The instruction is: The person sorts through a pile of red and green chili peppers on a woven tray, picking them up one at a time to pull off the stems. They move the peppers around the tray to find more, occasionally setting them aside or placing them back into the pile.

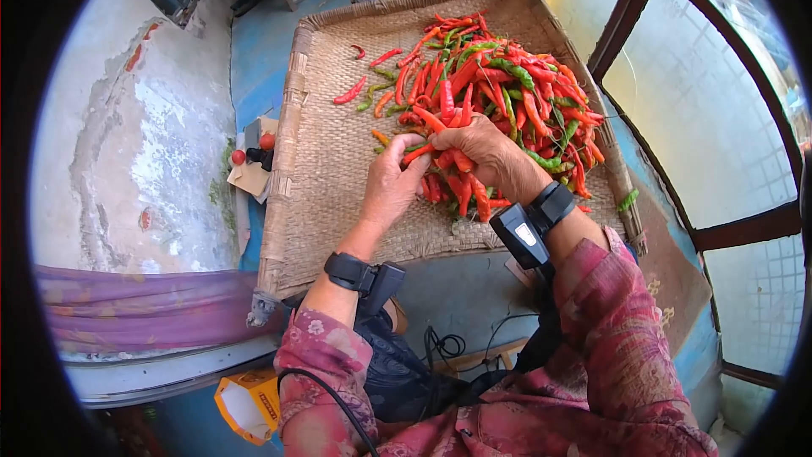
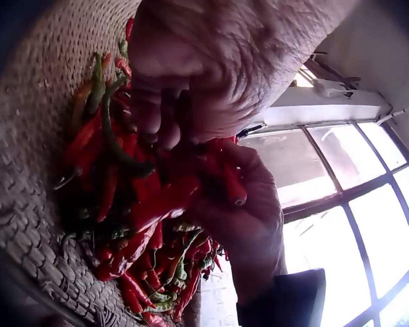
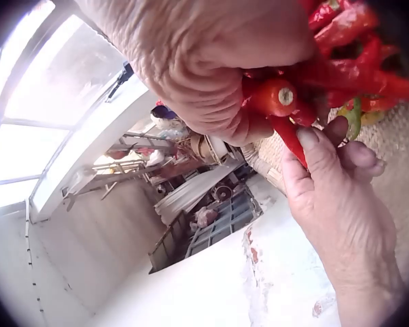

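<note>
A bunch of red chili peppers (image 1: 463, 162) is gripped in my right hand (image 1: 495, 155), with tips and cut ends poking out on both sides of the fist. Close against it, my left hand (image 1: 392, 176) pinches a red chili pepper (image 3: 290, 139) between thumb and fingers, as the right wrist view shows. One pepper's pale stem end (image 3: 285, 96) faces the camera there. Beneath and beyond both hands spreads a heap of red and green chili peppers (image 1: 541, 89). In the left wrist view the left palm (image 2: 218, 61) hides part of the held bunch.
The heap lies in a large woven tray (image 1: 326, 118) with a raised rim. A few loose peppers (image 1: 349, 90) are scattered left of the heap. Framed windows (image 1: 719, 101) stand on the right, a worn wall (image 1: 144, 135) on the left. A yellow box (image 1: 245, 406) sits low at left.
</note>
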`<state>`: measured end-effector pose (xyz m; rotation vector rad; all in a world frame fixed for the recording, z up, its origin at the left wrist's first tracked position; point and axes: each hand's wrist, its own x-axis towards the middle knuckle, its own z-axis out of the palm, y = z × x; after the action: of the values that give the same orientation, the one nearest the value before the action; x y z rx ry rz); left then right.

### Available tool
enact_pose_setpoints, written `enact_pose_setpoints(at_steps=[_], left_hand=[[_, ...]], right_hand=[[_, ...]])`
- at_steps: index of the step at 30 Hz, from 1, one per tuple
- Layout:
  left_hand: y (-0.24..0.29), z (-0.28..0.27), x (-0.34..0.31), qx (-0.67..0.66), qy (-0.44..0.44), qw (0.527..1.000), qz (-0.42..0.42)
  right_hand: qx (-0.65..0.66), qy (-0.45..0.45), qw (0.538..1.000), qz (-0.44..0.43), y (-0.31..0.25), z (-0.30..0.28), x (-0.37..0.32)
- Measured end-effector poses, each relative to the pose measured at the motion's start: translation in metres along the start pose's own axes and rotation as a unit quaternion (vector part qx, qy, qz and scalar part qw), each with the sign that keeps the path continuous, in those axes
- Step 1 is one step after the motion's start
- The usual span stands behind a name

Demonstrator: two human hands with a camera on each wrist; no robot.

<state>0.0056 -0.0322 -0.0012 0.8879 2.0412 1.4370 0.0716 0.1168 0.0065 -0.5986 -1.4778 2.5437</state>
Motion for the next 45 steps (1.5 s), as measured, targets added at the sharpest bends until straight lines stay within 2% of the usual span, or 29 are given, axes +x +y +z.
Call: enact_pose_setpoints(at_steps=[1,2,4,8,11,13,14,16,18,20,21,22,23,24,25,26,27,28,29,30,31,32,33,34,36,40,42,44,45], left_hand=[[-0.001,-0.001,-0.001,-0.069,0.0,0.998,-0.006],[0.0,-0.003,-0.001,-0.069,0.0,0.998,-0.006],[0.001,-0.007,-0.002,-0.184,0.003,0.983,-0.007],[-0.003,-0.011,-0.003,-0.163,0.029,0.986,0.002],[0.001,-0.013,-0.003,-0.159,0.076,0.984,-0.01],[-0.003,-0.015,-0.001,-0.259,0.136,0.956,-0.012],[-0.007,-0.019,0.0,-0.259,0.136,0.956,-0.013],[-0.015,-0.034,0.001,-0.29,0.202,0.935,-0.023],[-0.023,-0.051,0.003,-0.267,0.217,0.938,-0.031],[-0.026,-0.066,0.002,-0.152,0.272,0.949,-0.04],[-0.034,-0.078,0.0,-0.086,0.266,0.958,-0.067],[-0.051,-0.09,0.001,-0.085,0.264,0.958,-0.067],[-0.072,-0.101,0.002,0.199,0.287,0.936,0.039],[-0.082,-0.105,0.002,0.464,0.285,0.826,0.144],[-0.06,-0.094,-0.008,0.505,0.281,0.811,0.094],[-0.046,-0.086,-0.008,0.505,0.28,0.811,0.095],[-0.036,-0.079,-0.007,0.355,0.242,0.9,0.073],[-0.027,-0.07,-0.006,0.194,0.195,0.96,0.047],[-0.021,-0.057,-0.005,0.194,0.194,0.96,0.047],[-0.015,-0.043,-0.005,0.116,0.151,0.98,0.055],[-0.012,-0.032,-0.006,0.036,0.107,0.992,0.063],[-0.01,-0.025,-0.006,0.034,0.109,0.992,0.061],[-0.008,-0.02,-0.007,0.051,0.06,0.995,0.059],[-0.005,-0.016,-0.007,0.067,0.011,0.996,0.057],[0.004,-0.016,-0.008,0.092,0.009,0.994,0.062],[0.007,-0.027,-0.01,0.138,0.04,0.987,0.066],[0.004,-0.035,-0.011,0.154,0.057,0.984,0.069],[-0.002,-0.047,-0.011,0.198,0.103,0.97,0.095],[-0.004,-0.053,-0.014,0.203,0.125,0.968,0.075]], right_hand=[[0.002,0.01,1.0,0.017,-0.001,0.003,-0.002],[0.003,0.019,0.999,0.034,-0.003,0.004,-0.005],[0.008,0.002,1.0,0.022,-0.007,0.007,-0.008],[0.021,-0.042,0.999,-0.018,-0.003,0.01,-0.006],[-0.008,-0.06,0.998,-0.007,-0.01,0.009,-0.012],[-0.034,-0.063,0.997,-0.014,-0.009,0.006,-0.008],[-0.058,-0.065,0.996,-0.022,-0.009,0.005,-0.008],[-0.057,-0.032,0.998,-0.012,-0.015,0.005,-0.013],[-0.056,0.0,0.998,-0.005,-0.02,0.005,-0.015],[0.042,0.062,0.996,-0.041,-0.02,0.003,-0.009],[0.015,0.055,0.997,-0.052,-0.016,-0.005,-0.002],[0.016,0.057,0.997,-0.052,-0.016,-0.007,-0.002],[0.026,0.051,0.997,-0.057,-0.017,-0.007,-0.003],[0.036,0.044,0.996,-0.062,-0.018,-0.007,-0.003],[0.022,0.028,0.997,-0.067,-0.017,-0.008,-0.002],[0.022,0.028,0.997,-0.068,-0.016,-0.006,-0.003],[0.023,0.01,0.996,-0.085,-0.015,-0.002,-0.004],[0.023,-0.009,0.994,-0.102,-0.013,0.003,-0.006],[0.017,-0.02,0.996,-0.089,-0.015,0.009,-0.013],[0.017,-0.02,0.996,-0.087,-0.01,0.008,-0.011],[-0.043,-0.042,0.995,-0.086,-0.003,0.007,-0.008],[-0.104,-0.064,0.989,-0.084,-0.003,0.01,-0.009],[-0.122,-0.087,0.985,-0.081,-0.004,0.01,-0.012],[-0.124,-0.088,0.985,-0.08,-0.003,0.011,-0.013],[-0.097,-0.084,0.988,-0.081,-0.003,0.013,-0.015],[-0.051,-0.059,0.996,-0.053,-0.007,0.015,-0.015],[-0.017,-0.065,0.993,-0.095,0.0,0.012,-0.005],[-0.004,-0.046,0.995,-0.093,0.0,0.008,0.0],[0.008,-0.028,0.995,-0.091,-0.001,0.005,0.001]])
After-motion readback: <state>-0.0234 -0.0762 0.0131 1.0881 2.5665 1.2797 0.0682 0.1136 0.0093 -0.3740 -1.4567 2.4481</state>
